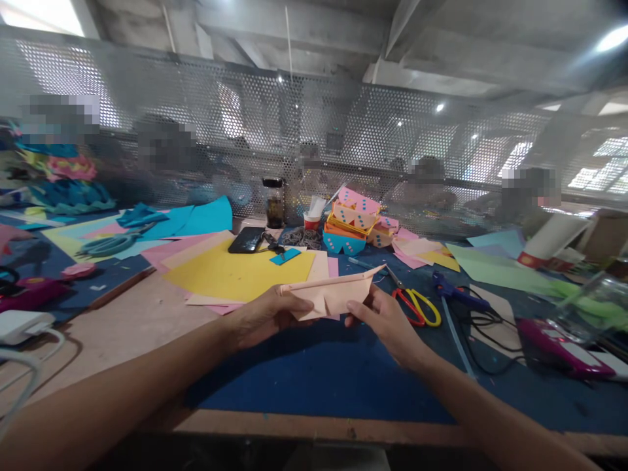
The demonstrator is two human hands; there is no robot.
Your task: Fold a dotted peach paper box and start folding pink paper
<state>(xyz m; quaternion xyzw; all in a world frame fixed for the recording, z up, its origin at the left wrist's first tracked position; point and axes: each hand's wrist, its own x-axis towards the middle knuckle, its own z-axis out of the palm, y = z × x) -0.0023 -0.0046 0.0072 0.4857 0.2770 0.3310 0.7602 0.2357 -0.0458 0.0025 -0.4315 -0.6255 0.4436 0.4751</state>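
Observation:
Between both hands, just above the blue table mat, is a folded piece of pale peach paper (338, 296) with a rolled or folded upper edge and a small notch low in its middle. My left hand (267, 315) pinches its left end, thumb in front. At its right end, my right hand (383, 320) grips it between thumb and fingers. Scissors (417, 307) with red and yellow handles lie just beyond my right hand. Behind the held paper rests a stack of coloured sheets, a yellow sheet (240, 268) on top.
Folded paper pieces with coloured dots (350, 222) are piled at the back, beside a paper cup (313, 219) and a dark bottle (273, 203). A black phone (246, 240) lies on the sheets. To the right are a blue glue gun (458, 292) with cable and a glass jar (596, 301).

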